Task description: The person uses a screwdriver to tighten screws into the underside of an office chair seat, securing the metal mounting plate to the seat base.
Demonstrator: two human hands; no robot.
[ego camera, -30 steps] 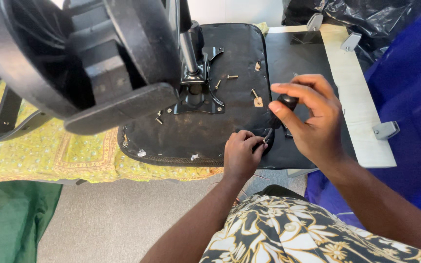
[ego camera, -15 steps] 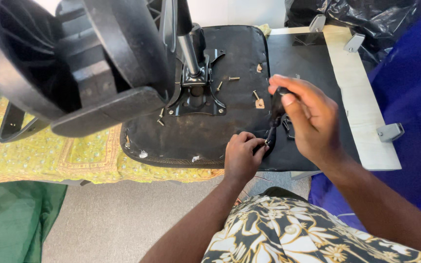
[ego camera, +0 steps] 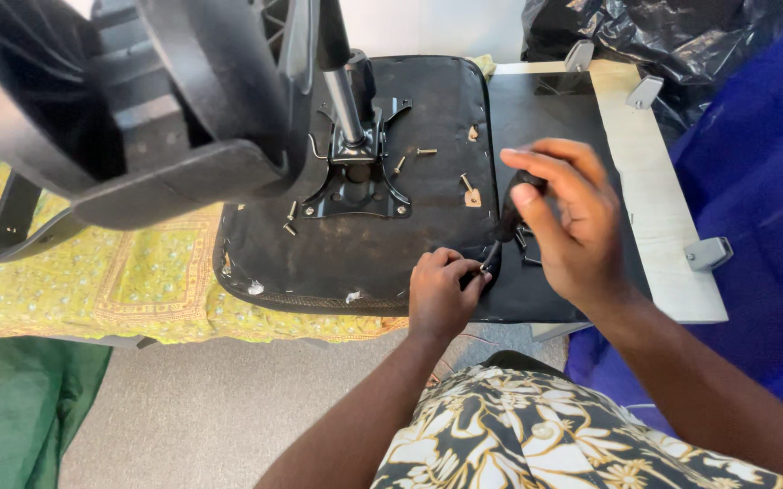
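1. Chair base (ego camera: 138,109): black, upside down, fills far left. Its metal post (ego camera: 344,100) drops into the mounting plate (ego camera: 355,177), bolted mid-seat.
2. Seat (ego camera: 355,235): black underside up, lying flat. Near edge overhangs the yellow cloth (ego camera: 74,281); frayed spots along the near edge.
3. Black panel (ego camera: 545,118): lies right of the seat, edge to edge, on top of a white board (ego camera: 654,199). The board's near right corner juts past the panel.
4. Blue fabric (ego camera: 763,181) crowds the right side; black plastic bag (ego camera: 681,36) far right. Little free room there.
5. Grey carpet (ego camera: 192,407) near left, open floor. Green cloth (ego camera: 11,407) at near left corner.
6. Grey brackets (ego camera: 708,254) on the board: 3 visible, one near right, two far.
7. Right hand (ego camera: 572,226): curled around the black handle of a screwdriver (ego camera: 507,213), shaft angled down toward the seat's near right edge.
8. Left hand (ego camera: 441,294): closed in a narrow pinch at the screwdriver tip, on the seam between seat and panel. What's pinched, can't tell.
9. Loose screws (ego camera: 426,151) on the seat: roughly 5, scattered around the plate.
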